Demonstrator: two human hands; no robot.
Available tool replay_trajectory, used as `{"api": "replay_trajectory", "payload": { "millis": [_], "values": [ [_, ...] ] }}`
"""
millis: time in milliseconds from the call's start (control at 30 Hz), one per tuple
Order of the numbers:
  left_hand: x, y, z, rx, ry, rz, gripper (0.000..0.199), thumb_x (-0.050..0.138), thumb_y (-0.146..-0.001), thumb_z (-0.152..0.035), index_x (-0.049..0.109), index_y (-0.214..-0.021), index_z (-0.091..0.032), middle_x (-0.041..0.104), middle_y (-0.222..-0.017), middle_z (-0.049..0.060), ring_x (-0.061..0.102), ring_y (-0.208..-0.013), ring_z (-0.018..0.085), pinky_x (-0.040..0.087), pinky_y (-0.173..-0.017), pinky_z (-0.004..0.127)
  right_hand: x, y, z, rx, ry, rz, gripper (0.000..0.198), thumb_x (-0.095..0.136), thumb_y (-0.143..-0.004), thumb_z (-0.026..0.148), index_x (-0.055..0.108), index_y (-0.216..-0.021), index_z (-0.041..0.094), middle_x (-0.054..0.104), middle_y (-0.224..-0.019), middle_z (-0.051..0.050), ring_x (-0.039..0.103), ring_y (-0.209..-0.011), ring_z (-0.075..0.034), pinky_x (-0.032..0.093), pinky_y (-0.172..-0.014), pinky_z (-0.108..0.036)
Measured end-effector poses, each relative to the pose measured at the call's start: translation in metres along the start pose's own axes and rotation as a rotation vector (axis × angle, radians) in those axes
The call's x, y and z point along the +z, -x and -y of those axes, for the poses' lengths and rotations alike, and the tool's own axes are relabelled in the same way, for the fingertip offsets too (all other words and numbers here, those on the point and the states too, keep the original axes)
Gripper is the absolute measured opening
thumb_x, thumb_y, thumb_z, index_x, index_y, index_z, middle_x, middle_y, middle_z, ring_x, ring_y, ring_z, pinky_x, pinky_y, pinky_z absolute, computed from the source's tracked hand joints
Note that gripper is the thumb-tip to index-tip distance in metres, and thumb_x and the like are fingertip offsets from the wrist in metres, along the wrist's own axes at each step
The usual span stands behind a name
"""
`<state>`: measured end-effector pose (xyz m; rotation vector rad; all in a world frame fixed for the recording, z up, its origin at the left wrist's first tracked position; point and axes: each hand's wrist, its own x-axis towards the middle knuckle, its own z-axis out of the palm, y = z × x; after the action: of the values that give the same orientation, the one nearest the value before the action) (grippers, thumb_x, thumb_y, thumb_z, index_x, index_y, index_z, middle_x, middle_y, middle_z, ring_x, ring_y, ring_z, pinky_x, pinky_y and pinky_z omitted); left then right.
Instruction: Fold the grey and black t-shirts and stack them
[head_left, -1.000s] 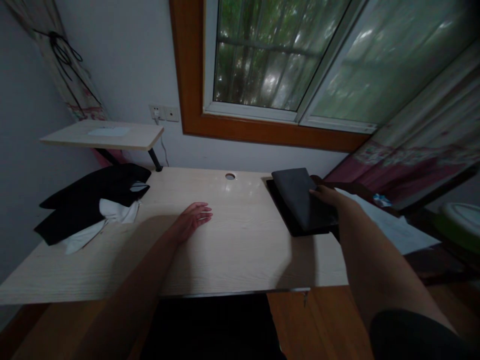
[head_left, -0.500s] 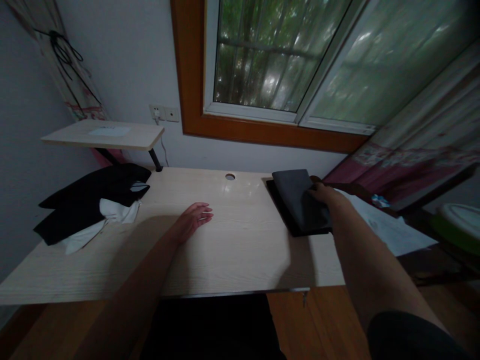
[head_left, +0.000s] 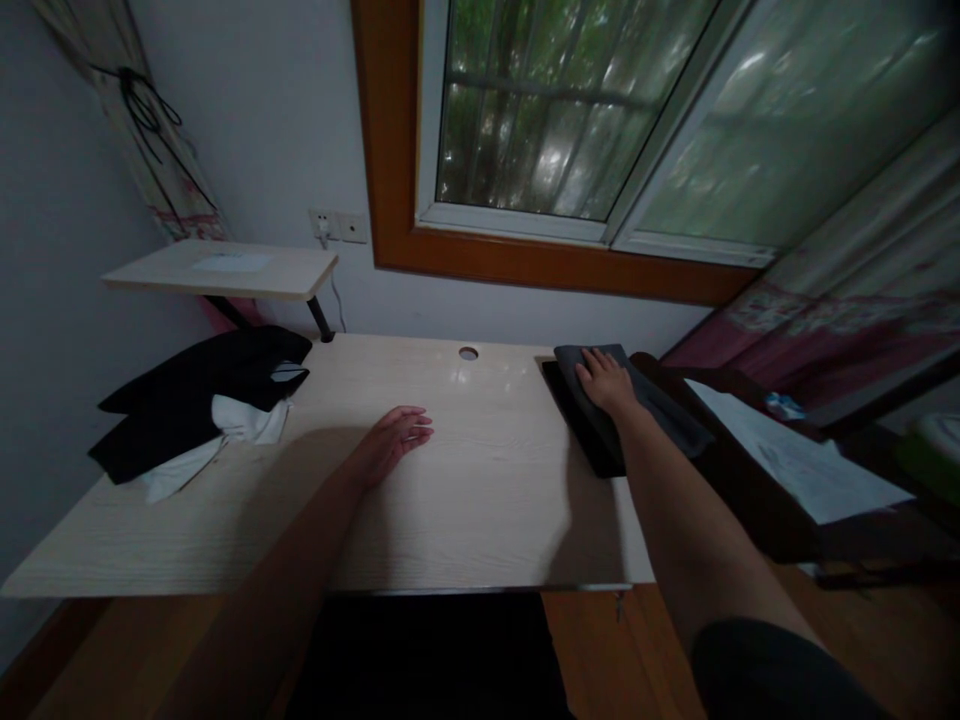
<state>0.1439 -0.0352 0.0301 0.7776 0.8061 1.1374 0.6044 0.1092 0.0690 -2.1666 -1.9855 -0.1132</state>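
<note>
My right hand [head_left: 606, 382] lies with its fingers spread on a dark grey folded cloth [head_left: 664, 400], which looks like a garment, at the desk's right end. Beneath the grey cloth is a black folded cloth [head_left: 576, 420], part of it showing along the left side. The grey cloth's lower right part reaches past the desk's edge. My left hand [head_left: 394, 442] is open, fingers slightly curled, holding nothing, over the middle of the pale wooden desk [head_left: 480, 500]. At the left end, black and white clothing [head_left: 199, 395] lies in a loose heap.
A small raised shelf [head_left: 285, 275] with a paper on it stands at the back left. Beyond the desk's right end, a sheet of paper [head_left: 795, 455] lies on a dark brown surface [head_left: 780, 530]. The wall and window [head_left: 555, 130] are behind the desk.
My right hand has moved left and away from me, from a curled hold on the grey cloth's right side to lying flat. The grey cloth now spreads further right. The left hand stays open.
</note>
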Motion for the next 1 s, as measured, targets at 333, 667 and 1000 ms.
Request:
{"api": "replay_trajectory", "payload": {
  "millis": [333,667,1000],
  "values": [
    [0.002,0.002,-0.001,0.01,-0.001,-0.007,0.03,0.078,-0.086,-0.033,0.068,-0.109,-0.017,0.072,-0.11,0.011,0.071,-0.098,0.02,0.051,-0.103,0.042,0.003,0.002,-0.004,0.004,-0.014,0.007,0.071,0.022,-0.105,0.057,0.032,-0.164,0.017,0.026,-0.171,-0.013,0.025,-0.158,-0.035,0.024,-0.126,-0.059],
    [0.002,0.002,-0.002,0.025,-0.009,-0.015,0.03,0.079,-0.085,-0.033,0.069,-0.108,-0.016,0.072,-0.109,0.01,0.071,-0.095,0.018,0.052,-0.099,0.039,-0.004,0.054,-0.043,-0.147,0.075,-0.111,0.059,0.03,-0.106,0.048,0.046,-0.156,0.021,0.038,-0.167,-0.012,0.035,-0.153,-0.034,0.033,-0.123,-0.056],
    [0.003,0.004,-0.002,0.016,-0.028,-0.04,0.029,0.078,-0.085,-0.033,0.069,-0.107,-0.017,0.073,-0.108,0.01,0.071,-0.095,0.018,0.053,-0.099,0.038,-0.004,0.109,-0.087,0.052,-0.03,-0.211,0.062,0.024,-0.106,0.048,0.049,-0.153,0.018,0.044,-0.162,-0.015,0.036,-0.153,-0.034,0.036,-0.121,-0.059]
  ]
}}
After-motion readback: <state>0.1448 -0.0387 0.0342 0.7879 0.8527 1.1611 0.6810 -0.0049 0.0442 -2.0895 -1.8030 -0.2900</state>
